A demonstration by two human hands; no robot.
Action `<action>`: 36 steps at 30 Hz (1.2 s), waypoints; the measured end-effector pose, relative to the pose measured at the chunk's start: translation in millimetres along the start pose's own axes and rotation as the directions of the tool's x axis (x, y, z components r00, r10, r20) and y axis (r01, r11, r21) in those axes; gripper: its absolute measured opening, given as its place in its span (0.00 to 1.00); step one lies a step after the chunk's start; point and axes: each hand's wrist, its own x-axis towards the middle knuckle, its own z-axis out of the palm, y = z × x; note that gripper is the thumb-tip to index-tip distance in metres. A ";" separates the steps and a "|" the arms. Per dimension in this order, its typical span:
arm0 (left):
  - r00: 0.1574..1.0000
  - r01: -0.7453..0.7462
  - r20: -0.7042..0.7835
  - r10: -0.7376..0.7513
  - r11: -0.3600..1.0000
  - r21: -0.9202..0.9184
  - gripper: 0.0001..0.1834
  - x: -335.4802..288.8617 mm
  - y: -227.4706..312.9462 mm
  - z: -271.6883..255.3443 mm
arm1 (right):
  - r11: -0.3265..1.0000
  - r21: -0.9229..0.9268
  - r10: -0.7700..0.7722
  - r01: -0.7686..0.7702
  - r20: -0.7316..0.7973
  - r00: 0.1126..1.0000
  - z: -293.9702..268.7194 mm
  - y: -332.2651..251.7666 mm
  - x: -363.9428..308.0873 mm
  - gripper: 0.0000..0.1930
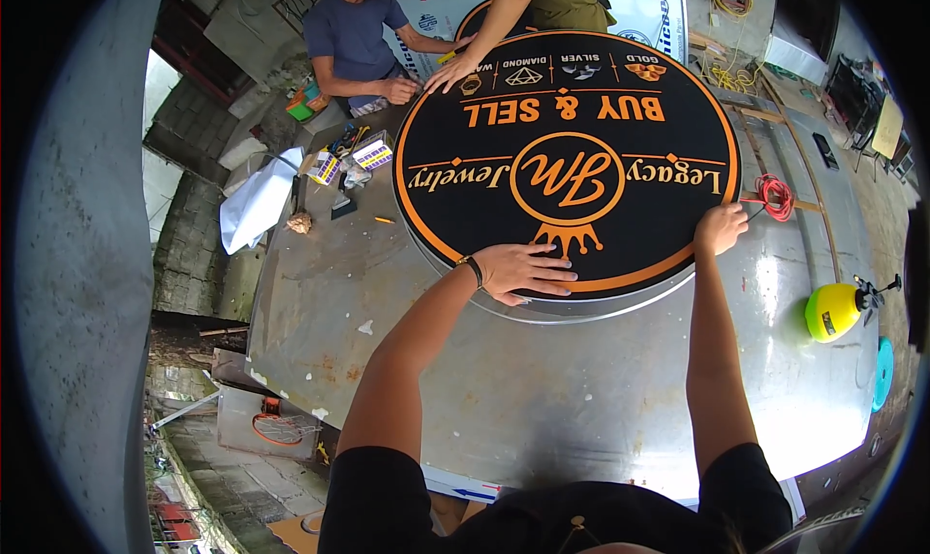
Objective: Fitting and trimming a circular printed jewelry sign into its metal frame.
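Observation:
A large round sign point(465, 215), black with an orange border, orange and cream lettering and a crown emblem, lies flat on the metal table, upside down to me. A pale rim shows beneath its near edge. My left hand point(521, 271) rests palm down on the near border, fingers stretched out over the black face. At the sign's right edge my right hand point(720, 230) has its fingers curled round the border. Across from me, a co-worker's hand point(453, 72) touches the far left part of the sign, and another person's hand point(399, 91) is beside its edge.
On the metal table point(542, 389) are a coiled red cord point(774, 197), a yellow spray bottle point(831, 312), small boxes point(372, 152) and a black phone-like object point(825, 151). A white sheet point(260, 201) hangs over the left edge. Yellow cable point(728, 77) lies at the far right.

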 end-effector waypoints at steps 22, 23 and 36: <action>1.000 0.002 -0.003 -0.002 1.000 0.008 0.48 0.7 -1.1 4.9 | 1.000 0.014 0.005 -0.005 -0.006 1.000 -4.7 -1.9 -1.6 0.08; 1.000 0.005 0.000 -0.005 1.000 -0.001 0.48 0.8 -0.7 4.7 | 1.000 0.014 0.008 -0.008 -0.006 1.000 -4.7 -2.0 -1.9 0.08; 1.000 -0.002 0.027 0.002 1.000 0.020 0.49 2.6 -1.2 0.7 | 0.999 0.032 0.022 -0.021 -0.021 1.000 -7.1 -2.3 -1.2 0.07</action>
